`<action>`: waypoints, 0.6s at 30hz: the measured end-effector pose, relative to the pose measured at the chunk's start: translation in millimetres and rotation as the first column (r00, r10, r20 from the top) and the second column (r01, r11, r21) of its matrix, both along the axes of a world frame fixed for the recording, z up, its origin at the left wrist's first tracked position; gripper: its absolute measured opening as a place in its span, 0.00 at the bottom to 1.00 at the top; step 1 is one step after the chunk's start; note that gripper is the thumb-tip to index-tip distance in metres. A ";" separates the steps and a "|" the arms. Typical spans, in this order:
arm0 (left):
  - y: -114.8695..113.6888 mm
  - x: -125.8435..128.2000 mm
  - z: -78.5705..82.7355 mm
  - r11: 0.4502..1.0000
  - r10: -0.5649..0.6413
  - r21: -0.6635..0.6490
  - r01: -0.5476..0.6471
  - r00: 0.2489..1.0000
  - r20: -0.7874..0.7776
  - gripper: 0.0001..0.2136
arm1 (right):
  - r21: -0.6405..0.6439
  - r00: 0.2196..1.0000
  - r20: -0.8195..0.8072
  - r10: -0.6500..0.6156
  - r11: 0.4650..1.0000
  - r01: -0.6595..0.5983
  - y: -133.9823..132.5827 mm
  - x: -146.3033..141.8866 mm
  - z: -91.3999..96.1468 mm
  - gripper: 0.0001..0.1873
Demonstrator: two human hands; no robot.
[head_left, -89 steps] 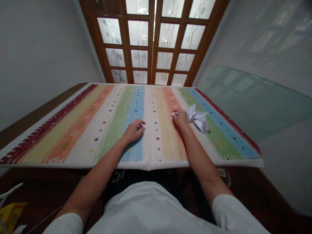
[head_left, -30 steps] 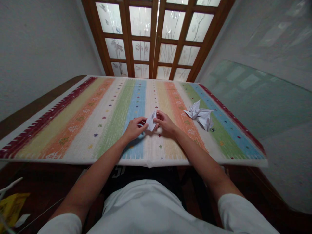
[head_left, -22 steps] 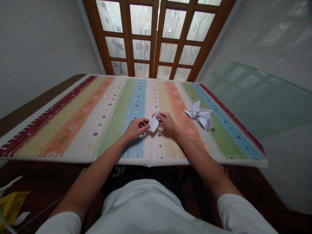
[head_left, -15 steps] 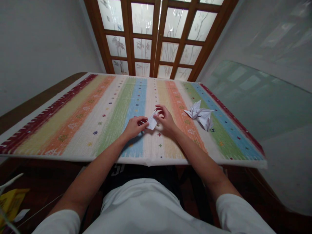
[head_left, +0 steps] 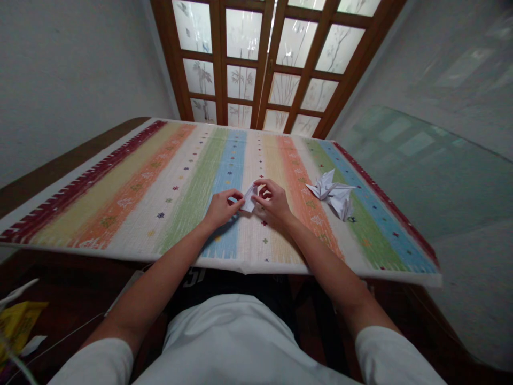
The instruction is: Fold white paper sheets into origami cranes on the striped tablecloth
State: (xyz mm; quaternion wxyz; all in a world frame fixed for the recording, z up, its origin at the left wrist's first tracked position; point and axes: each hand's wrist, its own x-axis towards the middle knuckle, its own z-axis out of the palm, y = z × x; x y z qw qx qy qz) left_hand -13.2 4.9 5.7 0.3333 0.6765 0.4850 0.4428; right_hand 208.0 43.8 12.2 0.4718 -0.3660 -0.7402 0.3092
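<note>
A small folded piece of white paper [head_left: 249, 201] lies low on the striped mat, pinched between my two hands. My left hand [head_left: 222, 208] grips its left side, and my right hand [head_left: 271, 201] closes on its right side with curled fingers. Part of the paper is hidden by my fingers. To the right of my right hand, a finished-looking white origami crane [head_left: 333, 193] rests on the green and blue stripes, apart from both hands.
The woven rainbow-striped mat [head_left: 180, 184] lies on a dark wooden table [head_left: 68, 171], and its near edge overhangs towards my body. A glass pane [head_left: 420, 171] stands along the right side. Frosted-glass wooden doors [head_left: 280, 64] are beyond the far edge. A yellow packet [head_left: 16, 315] lies at the lower left.
The paper has moved from my right hand near the crane to the mat's middle, held between both hands. It sits lower and flatter than a moment ago, and my right fingers have closed on it.
</note>
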 end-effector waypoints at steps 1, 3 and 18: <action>0.5 -0.4 -0.1 1.000 0.011 0.021 -0.010 1.000 -0.024 0.06 | 0.001 1.000 -0.008 -0.016 1.000 0.016 -0.3 -0.2 0.3 0.14; 1.9 -1.4 -0.3 0.997 0.043 0.060 -0.039 0.997 -0.067 0.05 | 0.006 0.999 -0.027 -0.030 1.000 0.030 -1.0 -0.3 1.3 0.11; 6.0 -2.8 5.5 0.980 0.170 0.090 -0.176 0.983 0.064 0.03 | -0.452 0.818 -0.074 0.570 0.712 -0.537 -12.6 -4.1 -4.2 0.23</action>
